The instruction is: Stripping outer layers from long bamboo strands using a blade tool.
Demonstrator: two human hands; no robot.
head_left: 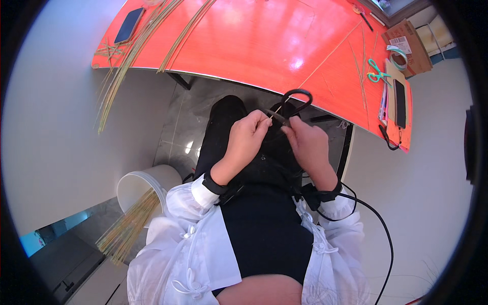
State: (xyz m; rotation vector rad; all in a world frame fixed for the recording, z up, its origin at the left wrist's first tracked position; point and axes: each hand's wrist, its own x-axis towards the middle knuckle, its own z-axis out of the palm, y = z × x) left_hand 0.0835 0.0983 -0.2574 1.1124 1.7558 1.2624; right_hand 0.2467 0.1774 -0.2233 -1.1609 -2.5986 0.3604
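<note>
Over my lap, my left hand (246, 137) is closed in a pinch on the end of a thin straw-coloured strip (325, 60), which looks like split bamboo or reed. From those fingertips the strip runs away to the upper right, across the table's edge. My right hand (309, 146) is closed around a pair of black-handled scissors (297, 93). Their handle loops point away from me, and a dark blade lies beside the strip, close to my left fingertips. Whether the blade touches the strip I cannot tell; my fingers hide part of the scissors.
Long strips (133, 51) hang over the left edge of the red table (229, 46), near a phone (129, 25). Green scissors (377, 71), a tape roll (399, 58) and another phone (400, 104) lie right. A white bucket (133, 190) of strips stands lower left. A black cable (378, 223) trails from my right wrist.
</note>
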